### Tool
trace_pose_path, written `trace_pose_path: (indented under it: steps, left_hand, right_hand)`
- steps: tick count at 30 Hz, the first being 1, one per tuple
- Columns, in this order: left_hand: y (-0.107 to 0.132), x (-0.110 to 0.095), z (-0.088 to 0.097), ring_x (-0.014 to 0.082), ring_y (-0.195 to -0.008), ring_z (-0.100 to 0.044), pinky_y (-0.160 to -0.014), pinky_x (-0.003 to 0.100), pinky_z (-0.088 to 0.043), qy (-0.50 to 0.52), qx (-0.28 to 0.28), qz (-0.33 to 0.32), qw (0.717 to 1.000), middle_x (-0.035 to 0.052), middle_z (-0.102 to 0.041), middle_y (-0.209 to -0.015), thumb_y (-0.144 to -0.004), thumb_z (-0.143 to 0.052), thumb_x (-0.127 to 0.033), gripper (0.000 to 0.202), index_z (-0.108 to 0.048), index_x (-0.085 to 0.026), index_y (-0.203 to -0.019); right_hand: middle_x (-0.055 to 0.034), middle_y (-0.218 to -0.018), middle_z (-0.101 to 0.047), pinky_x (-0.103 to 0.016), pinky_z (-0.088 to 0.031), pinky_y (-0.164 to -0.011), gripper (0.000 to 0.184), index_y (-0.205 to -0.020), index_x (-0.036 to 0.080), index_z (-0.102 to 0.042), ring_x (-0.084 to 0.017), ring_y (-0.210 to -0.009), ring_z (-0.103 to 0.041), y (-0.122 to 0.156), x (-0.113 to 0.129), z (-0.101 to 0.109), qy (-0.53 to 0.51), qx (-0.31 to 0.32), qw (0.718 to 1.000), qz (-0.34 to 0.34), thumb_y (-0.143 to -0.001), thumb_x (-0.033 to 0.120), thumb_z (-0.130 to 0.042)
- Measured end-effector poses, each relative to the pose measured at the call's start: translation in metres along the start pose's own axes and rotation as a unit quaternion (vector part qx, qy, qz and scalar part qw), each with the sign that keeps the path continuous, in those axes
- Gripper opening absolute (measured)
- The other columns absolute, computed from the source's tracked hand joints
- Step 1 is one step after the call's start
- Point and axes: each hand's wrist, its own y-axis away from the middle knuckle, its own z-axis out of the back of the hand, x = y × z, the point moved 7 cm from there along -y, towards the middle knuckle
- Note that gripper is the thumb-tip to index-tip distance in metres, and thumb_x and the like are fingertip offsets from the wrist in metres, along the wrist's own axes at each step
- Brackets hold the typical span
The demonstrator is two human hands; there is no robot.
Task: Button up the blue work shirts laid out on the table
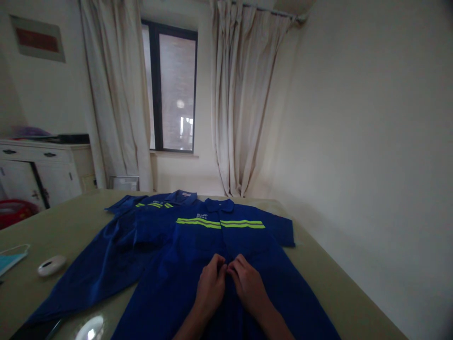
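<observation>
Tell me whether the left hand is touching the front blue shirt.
Touching. The head view shows the left hand with fingers pressed into the blue shirt at its centre front.

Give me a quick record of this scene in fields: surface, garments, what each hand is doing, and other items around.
surface: olive table
garments: front blue shirt with yellow-green stripes, laid flat; second blue shirt to its left, partly under it
left hand: fingers curled, pinching the front shirt's centre placket
right hand: the same, fingertips meeting the left hand's
other items: white oval object and face mask at the table's left edge
background: curtained window, white cabinet
</observation>
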Motion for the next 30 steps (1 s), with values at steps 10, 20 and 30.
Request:
trace_pose_path:
  steps: [10,20,30]
  left_hand:
    - [-0.006,0.000,0.005,0.0239,-0.091,-0.070,-0.081,0.031,-0.049,0.110,-0.043,-0.005,0.993,0.0062,-0.075,-0.093,-0.091,-0.052,-0.040,0.021,-0.062,-0.022,-0.092]
    - [-0.004,0.003,0.003,0.0242,-0.088,-0.071,-0.079,0.032,-0.050,0.105,-0.042,0.003,0.994,0.0060,-0.074,-0.090,-0.090,-0.051,-0.043,0.024,-0.063,-0.022,-0.091]
    - [-0.009,-0.002,-0.002,0.0227,-0.085,-0.068,-0.078,0.032,-0.050,0.118,-0.012,-0.040,0.992,0.0040,-0.072,-0.086,-0.095,-0.046,-0.044,0.030,-0.065,-0.021,-0.089]
  right_hand:
    - [-0.0024,-0.100,-0.063,-0.027,-0.048,-0.087,0.011,-0.097,0.024,-0.067,-0.019,-0.095,-0.065,0.005,0.004,0.010,-0.119,-0.039,0.992,-0.001,-0.097,0.023,-0.056]
    - [-0.0026,-0.095,-0.063,-0.025,-0.047,-0.084,0.019,-0.092,0.023,-0.072,-0.017,-0.091,-0.064,0.004,0.003,0.010,-0.171,-0.040,0.984,-0.022,-0.098,0.024,-0.055]
    - [-0.0033,-0.089,-0.068,-0.027,-0.046,-0.080,0.013,-0.080,0.022,-0.070,-0.020,-0.086,-0.066,0.004,-0.005,0.010,-0.162,-0.096,0.979,-0.081,-0.089,0.019,-0.061]
